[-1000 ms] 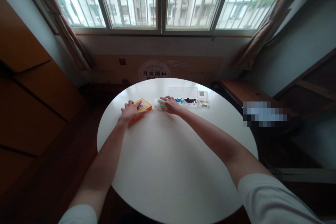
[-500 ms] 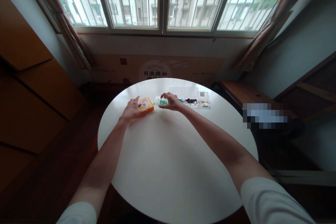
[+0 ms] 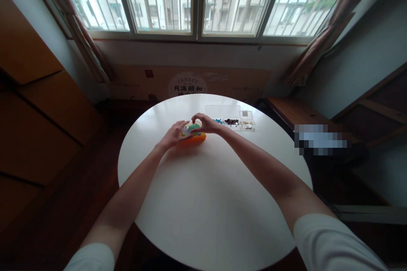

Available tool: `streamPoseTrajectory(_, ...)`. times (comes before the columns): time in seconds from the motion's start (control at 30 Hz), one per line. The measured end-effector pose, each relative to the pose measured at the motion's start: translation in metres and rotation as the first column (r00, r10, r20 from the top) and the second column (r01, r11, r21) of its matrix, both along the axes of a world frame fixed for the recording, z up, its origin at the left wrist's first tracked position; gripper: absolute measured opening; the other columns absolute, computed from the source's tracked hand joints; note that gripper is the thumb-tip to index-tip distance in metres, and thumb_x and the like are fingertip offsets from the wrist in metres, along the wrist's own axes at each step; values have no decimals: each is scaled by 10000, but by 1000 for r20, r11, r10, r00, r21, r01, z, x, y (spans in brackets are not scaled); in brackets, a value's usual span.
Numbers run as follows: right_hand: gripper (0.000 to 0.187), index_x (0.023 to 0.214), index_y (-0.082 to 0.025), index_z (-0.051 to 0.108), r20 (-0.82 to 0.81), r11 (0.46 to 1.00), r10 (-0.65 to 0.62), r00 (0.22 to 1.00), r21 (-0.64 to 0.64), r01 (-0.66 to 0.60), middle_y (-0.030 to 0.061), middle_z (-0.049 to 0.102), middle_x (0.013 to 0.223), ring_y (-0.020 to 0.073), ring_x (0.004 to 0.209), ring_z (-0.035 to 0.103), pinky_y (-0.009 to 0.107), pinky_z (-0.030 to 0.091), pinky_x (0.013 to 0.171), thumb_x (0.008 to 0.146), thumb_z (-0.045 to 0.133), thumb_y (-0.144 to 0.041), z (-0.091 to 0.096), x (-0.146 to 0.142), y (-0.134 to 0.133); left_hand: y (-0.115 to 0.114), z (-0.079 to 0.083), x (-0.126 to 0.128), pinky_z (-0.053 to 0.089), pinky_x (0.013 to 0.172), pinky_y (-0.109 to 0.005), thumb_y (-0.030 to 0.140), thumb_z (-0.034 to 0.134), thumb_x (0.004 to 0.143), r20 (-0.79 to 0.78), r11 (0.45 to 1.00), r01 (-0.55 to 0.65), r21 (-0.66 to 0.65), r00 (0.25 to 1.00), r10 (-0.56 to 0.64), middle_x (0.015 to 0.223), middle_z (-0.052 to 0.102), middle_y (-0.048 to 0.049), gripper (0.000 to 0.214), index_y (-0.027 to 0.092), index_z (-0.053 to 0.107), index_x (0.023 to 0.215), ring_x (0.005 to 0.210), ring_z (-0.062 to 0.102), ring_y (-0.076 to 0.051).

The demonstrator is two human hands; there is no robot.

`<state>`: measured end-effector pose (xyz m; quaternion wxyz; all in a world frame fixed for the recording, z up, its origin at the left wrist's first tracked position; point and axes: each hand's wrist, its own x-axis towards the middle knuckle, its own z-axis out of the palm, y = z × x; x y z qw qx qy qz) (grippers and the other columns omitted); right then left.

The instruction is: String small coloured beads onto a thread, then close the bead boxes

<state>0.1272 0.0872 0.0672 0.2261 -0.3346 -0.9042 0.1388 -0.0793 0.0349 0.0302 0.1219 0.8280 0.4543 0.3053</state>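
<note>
My left hand [image 3: 174,134] grips the left end of a flat orange box [image 3: 199,138], its thumb along the front and its fingers towards the back. A small clear plastic container with green pieces [image 3: 193,127] shows just above the box, between my hands. My right hand [image 3: 206,123] is curved around that container's right side, thumb below and fingers above. Part of the box's printed top is hidden by the container and fingers. Whether the container rests on the box or is held just over it I cannot tell.
To the right on the round white table [image 3: 203,203] stand clear compartments with blue pieces [image 3: 217,121], dark brown pieces [image 3: 232,122] and yellowish pieces [image 3: 247,124], their clear lids raised behind. A wooden bench [image 3: 286,108] stands right of the table, below the window.
My left hand and the orange box have moved right, to my right hand. The container with green pieces now appears above the box. The other compartments stayed put.
</note>
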Motion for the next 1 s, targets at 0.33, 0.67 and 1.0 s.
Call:
streamPoseTrajectory(0.33, 635, 1384, -154, 321, 361, 856, -516, 777, 229, 463, 137, 414, 1385, 369, 1270, 269, 492, 296, 965, 785, 531, -171, 8, 45, 54, 8, -1, -9, 433, 948, -351, 550, 548, 783, 22, 999, 49, -24, 999, -48, 1188, 537, -97, 617, 200, 500, 1289, 1072, 537, -241)
streamPoseTrajectory(0.67, 391, 1166, -155, 556, 270, 823, -524, 808, 404, 399, 161, 536, 1128, 313, 1048, 426, 418, 297, 860, 781, 500, -119, 3, 50, 46, 8, 0, -9, 437, 929, -358, 577, 536, 778, 3, 998, 29, -49, 1000, -29, 1182, 537, -94, 631, 225, 493, 1300, 1073, 529, -250)
streamPoseTrajectory(1.0, 259, 1000, -139, 620, 302, 814, -474, 827, 508, 282, 139, 623, 990, 252, 898, 508, 349, 296, 757, 879, 392, -134, 1, 58, 4, 9, -3, -9, 437, 928, -346, 579, 539, 775, 5, 999, 29, -30, 1000, -28, 1162, 547, -88, 643, 227, 480, 1310, 1057, 537, -237)
